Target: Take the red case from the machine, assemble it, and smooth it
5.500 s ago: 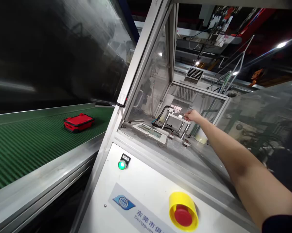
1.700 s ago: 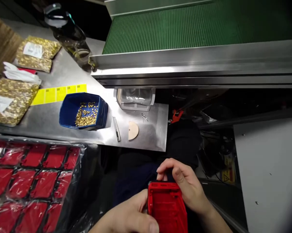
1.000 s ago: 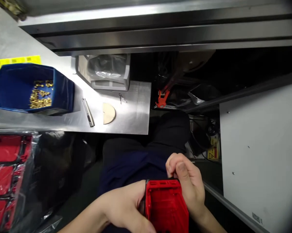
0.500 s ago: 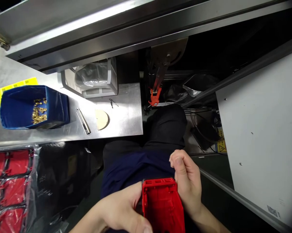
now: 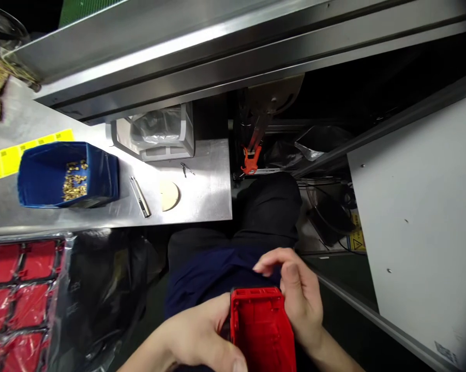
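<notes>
A red plastic housing [image 5: 261, 320], an open hollow shell with a slotted top edge, sits low in the view above my lap. My left hand [image 5: 204, 333] grips its left side, with the thumb along the near edge and the other fingers hidden behind. Close by the housing's right side is my right hand [image 5: 300, 294], its thumb raised and its forefinger stretched out to the left, apart from each other. I see nothing between those fingers; the palm side is partly hidden.
On the metal table [image 5: 213, 201] are a blue bin [image 5: 104, 178] of small brass parts, a cutter knife [image 5: 140, 197], a round tan piece [image 5: 169, 195] and a grey bin [image 5: 166, 153]. An orange-handled tool [image 5: 251, 161] hangs ahead. Bagged red parts [image 5: 31, 299] lie left.
The fingers of my right hand have loosened from a curled pinch, the forefinger reaching left. My left hand still holds the housing. The whole view has shifted slightly.
</notes>
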A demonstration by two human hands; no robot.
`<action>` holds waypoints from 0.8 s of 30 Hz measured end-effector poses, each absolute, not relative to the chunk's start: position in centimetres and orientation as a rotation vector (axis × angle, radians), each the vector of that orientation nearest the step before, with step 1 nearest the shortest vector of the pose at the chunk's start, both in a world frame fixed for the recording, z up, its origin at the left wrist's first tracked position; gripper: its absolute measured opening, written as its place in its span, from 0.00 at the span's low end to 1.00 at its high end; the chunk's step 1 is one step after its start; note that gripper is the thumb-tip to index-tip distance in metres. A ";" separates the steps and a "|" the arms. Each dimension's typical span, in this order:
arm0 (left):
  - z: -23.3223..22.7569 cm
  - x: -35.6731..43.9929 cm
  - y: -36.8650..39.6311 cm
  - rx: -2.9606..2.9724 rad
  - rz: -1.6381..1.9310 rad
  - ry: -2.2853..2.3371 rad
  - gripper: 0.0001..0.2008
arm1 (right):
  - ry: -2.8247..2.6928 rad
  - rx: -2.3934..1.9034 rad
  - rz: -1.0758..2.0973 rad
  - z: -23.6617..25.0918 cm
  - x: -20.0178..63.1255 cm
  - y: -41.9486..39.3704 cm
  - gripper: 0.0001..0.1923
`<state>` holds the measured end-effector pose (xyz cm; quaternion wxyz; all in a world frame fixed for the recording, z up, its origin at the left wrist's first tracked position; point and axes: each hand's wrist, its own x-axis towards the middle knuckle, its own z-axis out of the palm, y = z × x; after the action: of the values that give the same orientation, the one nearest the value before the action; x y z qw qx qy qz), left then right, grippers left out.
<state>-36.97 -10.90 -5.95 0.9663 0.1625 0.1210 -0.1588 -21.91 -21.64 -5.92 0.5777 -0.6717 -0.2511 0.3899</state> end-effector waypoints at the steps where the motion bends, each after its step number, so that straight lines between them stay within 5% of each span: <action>1: -6.1 -37.0 -10.9 0.322 -0.320 0.246 0.29 | -0.643 -1.499 1.045 -5.6 -21.6 -21.3 0.24; 6: -6.5 -37.4 -10.7 0.315 -0.302 0.260 0.34 | -0.873 -1.296 1.377 -4.8 -20.4 -20.5 0.31; 14: -7.0 -38.5 -10.6 0.253 -0.266 0.268 0.33 | -0.589 -1.693 0.494 -6.5 -22.2 -20.4 0.21; 19: -7.2 -39.4 -10.3 0.253 -0.251 0.253 0.28 | -1.006 -1.612 1.088 -5.8 -21.0 -19.7 0.27; 24: -7.7 -40.3 -10.4 0.257 -0.246 0.256 0.31 | -0.763 -1.475 0.491 -6.3 -19.9 -19.8 0.26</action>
<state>-40.30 -10.43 -7.68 0.9761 0.1275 0.1270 -0.1218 -19.87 -19.80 -6.25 0.6481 -0.6486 -0.3356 0.2161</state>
